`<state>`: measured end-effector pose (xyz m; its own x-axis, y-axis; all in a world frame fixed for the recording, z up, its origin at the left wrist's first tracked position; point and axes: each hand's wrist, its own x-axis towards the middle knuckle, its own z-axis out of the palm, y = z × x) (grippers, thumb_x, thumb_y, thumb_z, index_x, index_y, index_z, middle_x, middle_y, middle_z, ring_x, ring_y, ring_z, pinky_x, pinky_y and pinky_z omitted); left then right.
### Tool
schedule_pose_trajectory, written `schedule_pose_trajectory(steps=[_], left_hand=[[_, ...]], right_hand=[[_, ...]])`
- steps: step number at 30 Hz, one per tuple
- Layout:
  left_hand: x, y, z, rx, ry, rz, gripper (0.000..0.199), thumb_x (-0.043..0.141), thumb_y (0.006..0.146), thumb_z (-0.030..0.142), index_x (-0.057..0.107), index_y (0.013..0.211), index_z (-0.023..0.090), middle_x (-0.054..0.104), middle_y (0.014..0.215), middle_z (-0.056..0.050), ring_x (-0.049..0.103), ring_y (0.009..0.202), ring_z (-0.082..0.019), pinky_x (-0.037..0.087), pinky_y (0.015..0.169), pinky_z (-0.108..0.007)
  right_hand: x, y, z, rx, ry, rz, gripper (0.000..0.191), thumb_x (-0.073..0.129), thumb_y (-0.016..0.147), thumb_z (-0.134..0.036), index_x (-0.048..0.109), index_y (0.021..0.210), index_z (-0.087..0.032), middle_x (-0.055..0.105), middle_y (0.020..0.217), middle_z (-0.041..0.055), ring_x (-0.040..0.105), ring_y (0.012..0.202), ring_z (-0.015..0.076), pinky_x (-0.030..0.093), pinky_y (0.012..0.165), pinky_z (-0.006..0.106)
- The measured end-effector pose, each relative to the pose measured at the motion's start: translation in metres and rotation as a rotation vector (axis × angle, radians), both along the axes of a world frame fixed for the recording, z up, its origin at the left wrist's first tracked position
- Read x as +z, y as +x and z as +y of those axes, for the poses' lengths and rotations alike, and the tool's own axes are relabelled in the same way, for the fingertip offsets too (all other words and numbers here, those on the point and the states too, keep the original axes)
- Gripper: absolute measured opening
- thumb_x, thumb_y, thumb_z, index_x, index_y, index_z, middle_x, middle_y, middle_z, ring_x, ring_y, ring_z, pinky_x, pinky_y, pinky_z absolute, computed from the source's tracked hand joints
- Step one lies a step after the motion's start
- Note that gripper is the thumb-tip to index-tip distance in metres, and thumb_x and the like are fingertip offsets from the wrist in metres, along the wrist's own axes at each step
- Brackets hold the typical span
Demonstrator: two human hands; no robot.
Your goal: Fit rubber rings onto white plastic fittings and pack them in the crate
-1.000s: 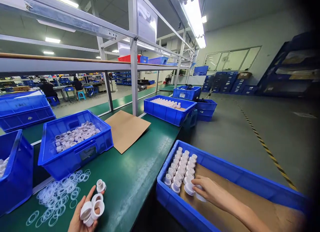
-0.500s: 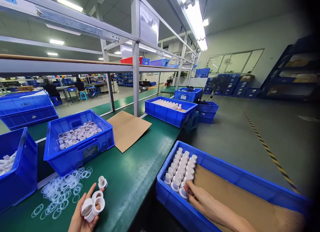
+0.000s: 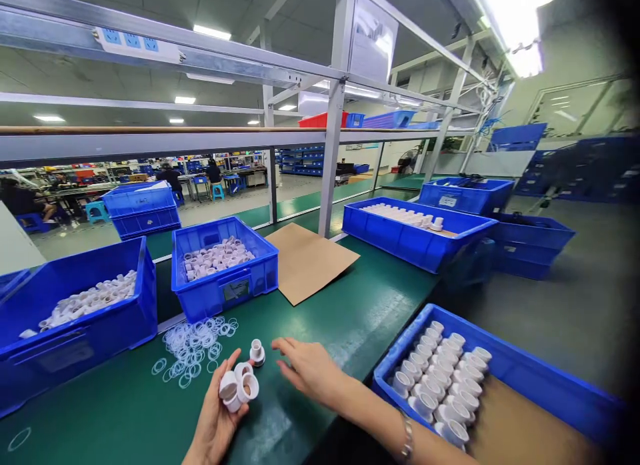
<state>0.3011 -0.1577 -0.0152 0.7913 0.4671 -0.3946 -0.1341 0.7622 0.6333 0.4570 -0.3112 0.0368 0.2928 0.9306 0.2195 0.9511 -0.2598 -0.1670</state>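
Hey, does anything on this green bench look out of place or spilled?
One clear ring lies alone on the green bench at the picture's lower left, well apart from the loose heap of rings, so it looks strayed. Nothing else clearly stands out.

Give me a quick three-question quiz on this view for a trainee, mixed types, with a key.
1. Fill in the colour: the rings lie on the ____ table.
2. What does the left hand hold? A: rings; B: tubes; C: nothing.
3. True or false: the right hand is inside a blue bin.

Key:
1. Green.
2. B.
3. False; it is over the table.
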Motion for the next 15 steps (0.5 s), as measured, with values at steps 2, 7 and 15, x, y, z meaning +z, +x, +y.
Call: schedule_pose_trajectory(steps=[2,7,15], left_hand=[[0.001,0.001,0.000,0.012,0.012,0.005,0.057,0.057,0.088,0.033,0.039,0.143,0.029,0.062,0.119,-0.011,0.065,0.067,-0.016,0.058,0.045,-0.028],[-0.003,0.000,0.002,-0.012,0.058,0.011,0.053,0.059,0.087,0.030,0.045,0.138,0.030,0.060,0.126,-0.010,0.067,0.070,-0.017,0.059,0.047,-0.029],[-0.002,-0.001,0.005,-0.030,0.127,0.026,0.051,0.061,0.083,0.028,0.051,0.133,0.028,0.053,0.138,-0.009,0.070,0.074,-0.020,0.060,0.048,-0.032]], right_hand=[[-0.004,-0.004,0.028,0.028,-0.007,-0.023,0.022,0.050,0.094,-0.027,0.051,0.116,-0.026,0.067,0.103,0.0003,0.068,0.084,0.0202,0.042,0.058,0.026],[-0.017,-0.004,0.055,0.018,-0.068,-0.060,0.014,0.050,0.093,-0.028,0.058,0.101,-0.020,0.069,0.095,0.0049,0.068,0.076,0.0221,0.041,0.055,0.027],[0.013,0.061,-0.076,-0.344,-0.037,0.003,0.012,0.047,0.093,-0.030,0.057,0.094,-0.023,0.070,0.093,-0.0007,0.065,0.081,0.0145,0.040,0.066,0.022]])
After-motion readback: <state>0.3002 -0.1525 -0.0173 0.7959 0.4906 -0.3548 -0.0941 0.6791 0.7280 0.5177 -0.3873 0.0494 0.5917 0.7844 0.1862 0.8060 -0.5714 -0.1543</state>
